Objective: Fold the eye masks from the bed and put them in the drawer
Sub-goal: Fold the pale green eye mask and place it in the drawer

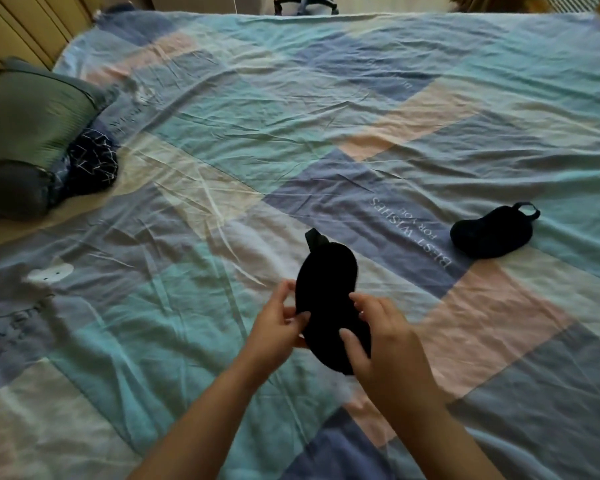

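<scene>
A black eye mask (321, 289) is held above the bed, long axis pointing away from me, its strap sticking up at the far end. My left hand (279, 323) pinches its left edge. My right hand (385, 344) grips its near right part, thumb on top. A second black eye mask (490, 235) lies flat on the bedsheet to the right, its strap loop at the far right end. No drawer is in view.
The bed (291, 133) is covered by a wrinkled patchwork sheet in blue, teal and pink. A green pillow (32, 116) and a dark patterned cloth (90, 164) sit at the left edge. Chair legs (305, 3) show beyond the far side.
</scene>
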